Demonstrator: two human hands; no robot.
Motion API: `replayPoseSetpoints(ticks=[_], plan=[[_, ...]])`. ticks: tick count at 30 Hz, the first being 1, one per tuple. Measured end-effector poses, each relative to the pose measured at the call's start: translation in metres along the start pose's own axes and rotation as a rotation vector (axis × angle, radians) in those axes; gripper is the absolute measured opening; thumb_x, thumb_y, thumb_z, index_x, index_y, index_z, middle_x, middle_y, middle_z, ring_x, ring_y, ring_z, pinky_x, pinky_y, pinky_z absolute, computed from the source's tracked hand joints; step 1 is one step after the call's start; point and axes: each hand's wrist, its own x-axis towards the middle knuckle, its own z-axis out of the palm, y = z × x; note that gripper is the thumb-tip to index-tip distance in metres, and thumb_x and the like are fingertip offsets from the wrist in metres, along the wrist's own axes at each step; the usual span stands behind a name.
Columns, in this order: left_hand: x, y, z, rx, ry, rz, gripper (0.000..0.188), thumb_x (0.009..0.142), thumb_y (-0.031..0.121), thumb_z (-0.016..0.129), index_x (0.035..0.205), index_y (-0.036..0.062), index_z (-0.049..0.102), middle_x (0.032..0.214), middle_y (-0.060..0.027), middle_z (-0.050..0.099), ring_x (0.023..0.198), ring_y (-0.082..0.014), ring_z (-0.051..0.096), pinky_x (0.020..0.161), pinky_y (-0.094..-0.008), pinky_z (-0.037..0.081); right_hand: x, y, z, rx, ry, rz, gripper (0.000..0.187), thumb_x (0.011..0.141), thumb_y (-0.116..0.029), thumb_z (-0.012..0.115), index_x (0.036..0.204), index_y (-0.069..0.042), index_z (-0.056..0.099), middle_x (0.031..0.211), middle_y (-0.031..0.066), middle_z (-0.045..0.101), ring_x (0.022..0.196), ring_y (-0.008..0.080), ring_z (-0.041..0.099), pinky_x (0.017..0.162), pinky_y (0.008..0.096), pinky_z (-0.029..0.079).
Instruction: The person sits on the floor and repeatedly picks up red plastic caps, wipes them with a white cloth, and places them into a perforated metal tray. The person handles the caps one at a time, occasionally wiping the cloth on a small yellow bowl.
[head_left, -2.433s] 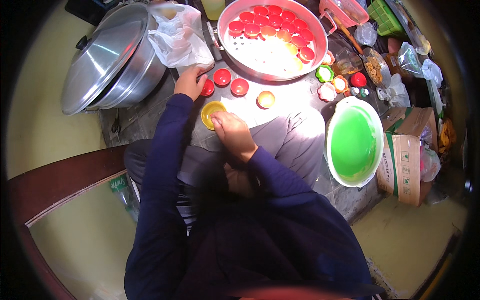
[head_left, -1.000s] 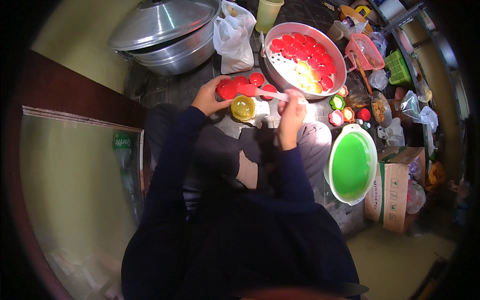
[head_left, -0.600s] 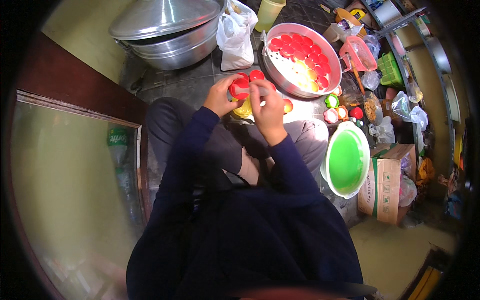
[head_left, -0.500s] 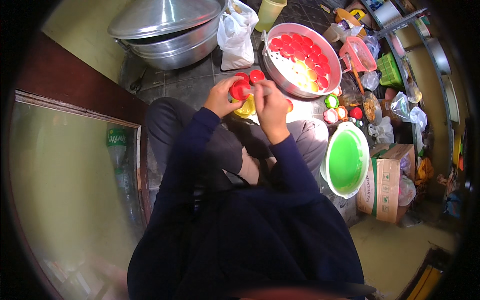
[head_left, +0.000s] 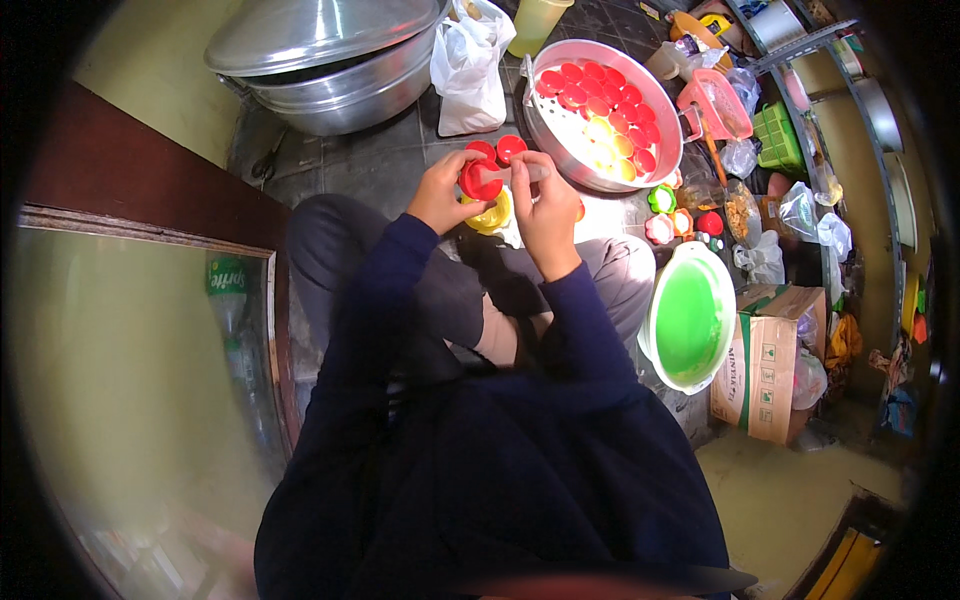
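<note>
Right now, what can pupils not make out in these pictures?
Head view throughout:
Tip of the pale-handled tool: too small, lost against the red cup.
Part of the yellow bowl: hidden behind the left hand.
Top of the pot lid: cut off by the upper edge.
Inside of the silver pot: covered by the pot lid.

Yellow bowl (head_left: 491, 217) partly behind left hand (head_left: 437, 197)
</note>
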Motion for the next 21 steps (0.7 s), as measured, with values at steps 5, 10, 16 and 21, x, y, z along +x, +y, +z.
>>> replayPoseSetpoints(ticks=[5,10,16,21], plan=[[-0.001,-0.001,-0.005,-0.493,-0.049,-0.153,0.056,0.072,0.001,0.077,0.122,0.0011,0.052,0.128,-0.0083,0.05,0.113,-0.0172,0.053,0.097,-0.0317,0.045,-0.004,-0.009,-0.014,-0.002,-0.035,-0.071,0.01,0.09,-0.009,0.059,0.095,0.0,0.061,0.08,0.01,0.066,0.064,0.0168,0.064,0.057,0.0262,0.048],[-0.001,0.0,-0.008,-0.656,-0.109,-0.215,0.059,0.074,-0.002,0.075,0.127,-0.0012,0.049,0.128,-0.0094,0.05,0.117,-0.0161,0.05,0.102,-0.0311,0.04,0.001,-0.013,-0.018,-0.006,-0.049,-0.108,0.009,0.089,-0.005,0.058,0.096,0.001,0.062,0.086,0.0112,0.066,0.071,0.0191,0.065,0.064,0.0272,0.049],[-0.002,0.003,-0.008,-0.718,-0.084,-0.186,0.06,0.072,-0.001,0.076,0.125,-0.0008,0.049,0.126,-0.0091,0.052,0.118,-0.0168,0.05,0.103,-0.0317,0.039,0.0,-0.015,-0.019,0.061,-0.067,-0.166,0.01,0.087,-0.004,0.062,0.095,0.001,0.062,0.086,0.0111,0.065,0.068,0.0222,0.063,0.06,0.029,0.049],[-0.003,0.008,-0.005,-0.44,0.007,-0.082,0.056,0.069,0.004,0.08,0.116,0.0026,0.051,0.119,-0.0082,0.055,0.113,-0.0184,0.054,0.1,-0.0331,0.042,0.0,-0.012,-0.014,-0.03,-0.023,-0.245,0.008,0.089,-0.005,0.06,0.094,0.001,0.061,0.082,0.0098,0.065,0.064,0.0164,0.062,0.056,0.0272,0.048]])
